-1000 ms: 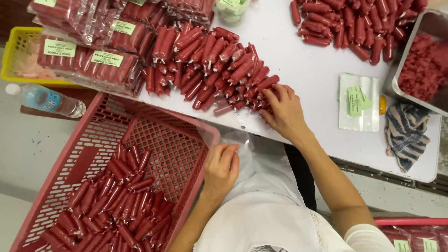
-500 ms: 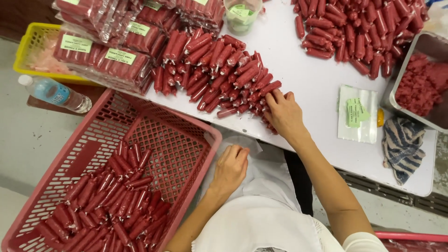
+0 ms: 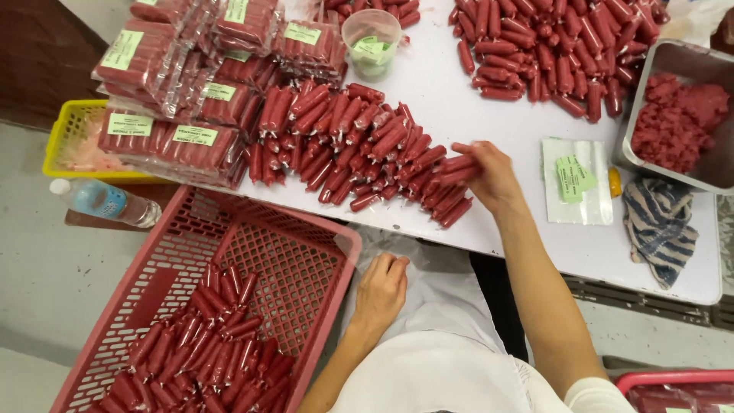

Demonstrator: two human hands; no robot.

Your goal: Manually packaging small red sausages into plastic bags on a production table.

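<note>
Gripping nothing, our left hand [image 3: 380,289] rests flat on a clear bag [image 3: 428,264] at the table [image 3: 527,229] edge, just right of the red crate [image 3: 252,252] of sausages. On the table above it lies the sausage pile [image 3: 359,145]. Our right hand [image 3: 489,174] closes its fingers on a few sausages [image 3: 456,164] at the pile's right end. Right of that hand lie a labelled bag [image 3: 577,182] and a striped cloth [image 3: 659,229].
</note>
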